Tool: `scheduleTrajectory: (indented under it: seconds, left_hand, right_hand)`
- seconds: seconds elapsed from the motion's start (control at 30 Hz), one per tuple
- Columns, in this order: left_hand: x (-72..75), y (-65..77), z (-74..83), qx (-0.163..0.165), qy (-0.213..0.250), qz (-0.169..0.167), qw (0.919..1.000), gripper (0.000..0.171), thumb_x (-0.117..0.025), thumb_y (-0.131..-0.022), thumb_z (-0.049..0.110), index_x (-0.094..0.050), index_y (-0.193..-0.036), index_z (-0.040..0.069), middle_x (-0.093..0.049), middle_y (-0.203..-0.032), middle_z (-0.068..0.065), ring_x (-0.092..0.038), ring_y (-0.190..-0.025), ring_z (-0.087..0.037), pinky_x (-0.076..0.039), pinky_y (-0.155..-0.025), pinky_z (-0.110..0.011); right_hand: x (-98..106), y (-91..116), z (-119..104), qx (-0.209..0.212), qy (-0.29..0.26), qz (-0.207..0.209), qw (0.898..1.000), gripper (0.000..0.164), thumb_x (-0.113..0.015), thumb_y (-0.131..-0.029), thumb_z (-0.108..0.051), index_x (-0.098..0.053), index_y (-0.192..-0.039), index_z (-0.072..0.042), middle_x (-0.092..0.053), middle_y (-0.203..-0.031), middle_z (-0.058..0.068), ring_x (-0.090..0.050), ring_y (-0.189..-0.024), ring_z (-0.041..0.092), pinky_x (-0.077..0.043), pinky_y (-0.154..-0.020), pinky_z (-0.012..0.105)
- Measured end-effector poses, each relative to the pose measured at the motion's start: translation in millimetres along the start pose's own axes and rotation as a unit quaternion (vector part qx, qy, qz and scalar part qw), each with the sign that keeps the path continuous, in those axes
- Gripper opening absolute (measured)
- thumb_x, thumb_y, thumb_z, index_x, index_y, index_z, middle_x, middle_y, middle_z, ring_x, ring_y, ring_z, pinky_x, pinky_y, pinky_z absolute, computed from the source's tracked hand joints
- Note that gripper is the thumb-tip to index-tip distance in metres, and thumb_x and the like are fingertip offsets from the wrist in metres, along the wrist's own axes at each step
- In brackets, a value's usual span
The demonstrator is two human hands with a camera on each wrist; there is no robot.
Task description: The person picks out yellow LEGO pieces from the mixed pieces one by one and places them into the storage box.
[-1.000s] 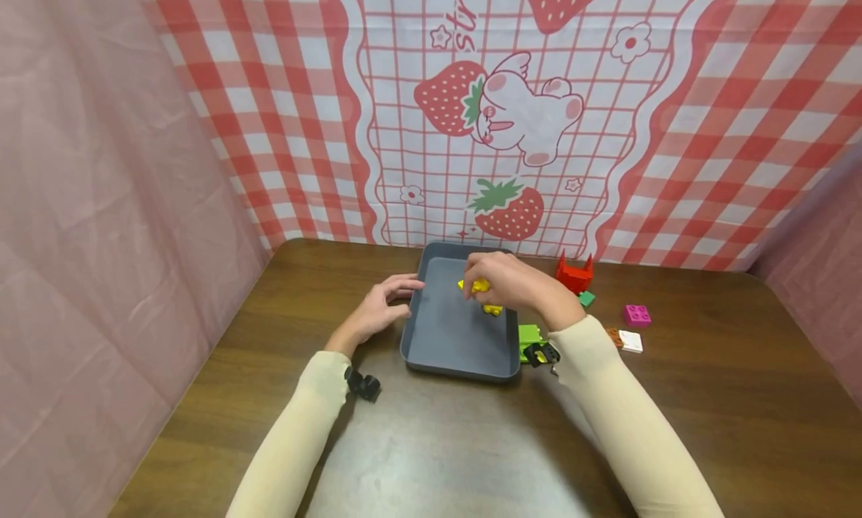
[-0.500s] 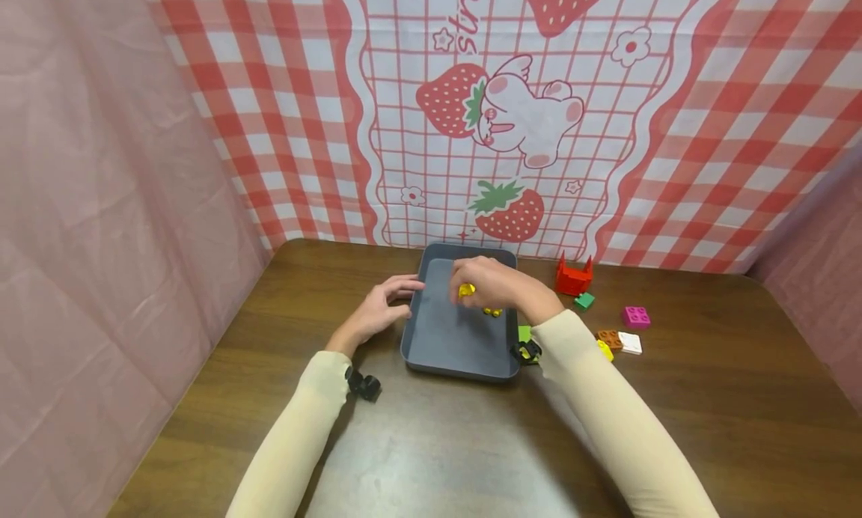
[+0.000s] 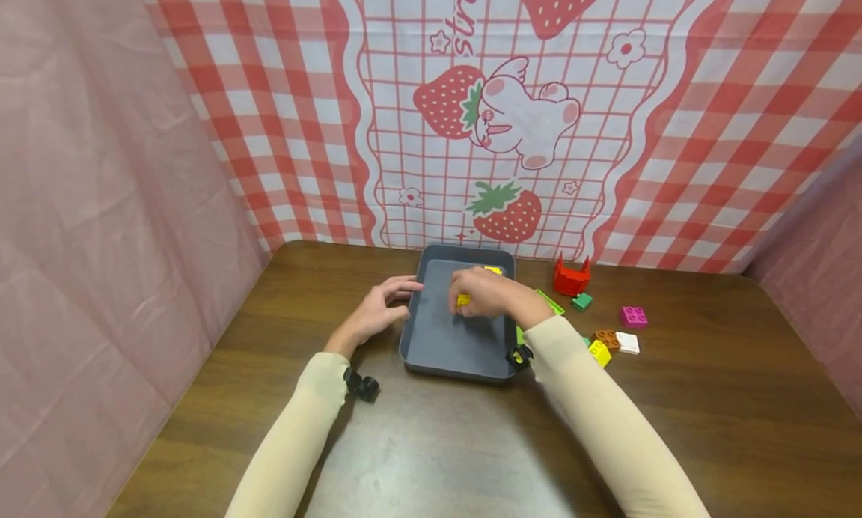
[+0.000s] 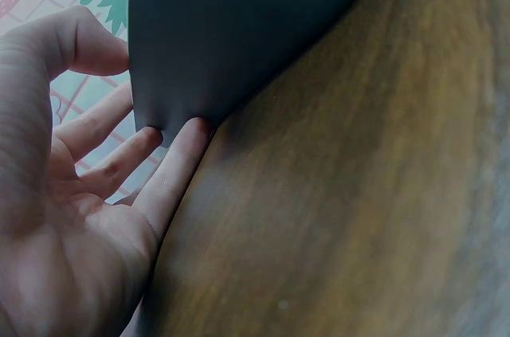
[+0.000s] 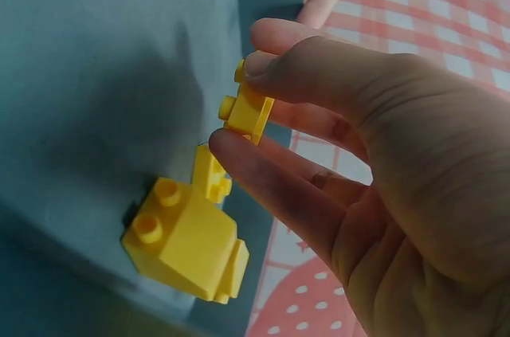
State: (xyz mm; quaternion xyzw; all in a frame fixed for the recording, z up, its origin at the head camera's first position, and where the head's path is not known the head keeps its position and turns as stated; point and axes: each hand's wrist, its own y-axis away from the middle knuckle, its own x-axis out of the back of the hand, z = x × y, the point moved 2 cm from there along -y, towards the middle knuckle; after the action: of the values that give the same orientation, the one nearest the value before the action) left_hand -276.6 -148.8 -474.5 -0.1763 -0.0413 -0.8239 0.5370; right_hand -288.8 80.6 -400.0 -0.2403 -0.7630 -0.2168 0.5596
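My left hand (image 3: 377, 312) touches the left side of a grey tray (image 3: 424, 357) with its fingertips. In the left wrist view the fingers (image 4: 171, 178) lie fairly straight against the tray's outer wall (image 4: 223, 26). Over the tray, my right hand (image 3: 483, 292) pinches a small yellow toy brick (image 5: 249, 110) between thumb and fingers. Its studs face the tray floor in the right wrist view. Below it in the tray lie a larger sloped yellow brick (image 5: 191, 241) and another small yellow brick (image 5: 209, 174). My right hand partly hides the tray's contents in the head view.
Right of the tray lie a red castle-like piece (image 3: 572, 277), a green brick (image 3: 582, 302), a magenta brick (image 3: 633, 317), a brown brick (image 3: 606, 340), a white piece (image 3: 628, 343) and a yellow brick (image 3: 599, 352). Light-green pieces (image 3: 551, 302) sit by the tray's right side, partly hidden.
My right hand has moved left and nearer across the tray with the yellow brick. A yellow piece near the tray's far right has come into view. My left hand has stayed in place.
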Motion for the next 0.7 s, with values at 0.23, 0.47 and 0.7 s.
scheduleTrajectory:
  seconds: [0.23,0.47,0.7]
  left_hand:
    - [0.1,0.2,0.0,-0.004,-0.003,0.001,1.0000,0.052,-0.062,-0.084,-0.009,-0.061,-0.134,0.001,-0.041,-0.156,-0.017,-0.051,-0.133,-0.038,-0.053,-0.098,-0.050]
    - [-0.5,0.9,1.0,-0.015,0.002,0.000,0.9999,0.053,-0.061,-0.083,-0.011,-0.060,-0.134,-0.001,-0.041,-0.156,-0.021,-0.051,-0.132,-0.041,-0.053,-0.099,-0.050]
    - [-1.5,2.1,6.0,-0.018,0.000,-0.005,0.9998,0.052,-0.059,-0.084,-0.014,-0.056,-0.136,-0.007,-0.036,-0.157,-0.027,-0.048,-0.133,-0.046,-0.049,-0.100,-0.057]
  right_hand:
    - [-8,0,2,-0.020,-0.002,-0.016,1.000,0.011,-0.074,-0.086,-0.008,-0.080,-0.090,-0.016,-0.067,-0.101,0.004,-0.062,-0.090,0.021,-0.057,-0.085,0.043]
    - [-12,-2,1,-0.040,-0.011,-0.037,0.998,0.011,-0.075,-0.086,-0.008,-0.081,-0.090,-0.016,-0.067,-0.101,0.003,-0.061,-0.091,0.020,-0.058,-0.087,0.042]
    - [-14,-3,2,-0.056,-0.011,-0.052,0.997,0.010,-0.076,-0.086,-0.011,-0.082,-0.090,-0.018,-0.066,-0.104,0.001,-0.060,-0.095,0.019,-0.056,-0.091,0.041]
